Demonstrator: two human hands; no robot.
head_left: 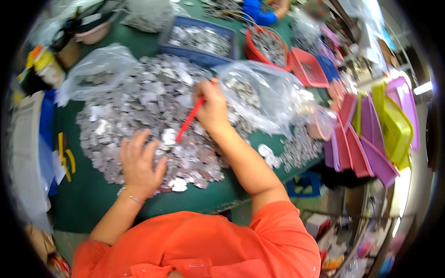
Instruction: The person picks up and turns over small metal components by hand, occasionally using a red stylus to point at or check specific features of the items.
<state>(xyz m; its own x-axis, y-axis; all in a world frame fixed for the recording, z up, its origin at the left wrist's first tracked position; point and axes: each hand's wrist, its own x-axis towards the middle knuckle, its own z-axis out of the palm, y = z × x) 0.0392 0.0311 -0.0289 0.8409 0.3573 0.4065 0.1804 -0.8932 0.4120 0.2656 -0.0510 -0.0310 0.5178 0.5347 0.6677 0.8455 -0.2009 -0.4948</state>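
Observation:
A broad heap of small flat silvery metal pieces (125, 111) covers the table in front of me. My left hand (140, 164) rests on the near side of the heap with its fingers spread. My right hand (212, 105) is closed around a thin red stick (187, 124), possibly a pen. Its lower end points down among the pieces, close to a brighter piece (168, 136). Whether that end touches any piece, I cannot tell.
Clear plastic bags (273, 90) lie beside the heap. A blue-grey bin (167, 44) and a red basket (252, 51) hold more pieces at the back. Yellow-handled pliers (69, 160) lie left; stacked coloured baskets (357, 148) stand right. A blue-sleeved person (259, 14) is at the far side.

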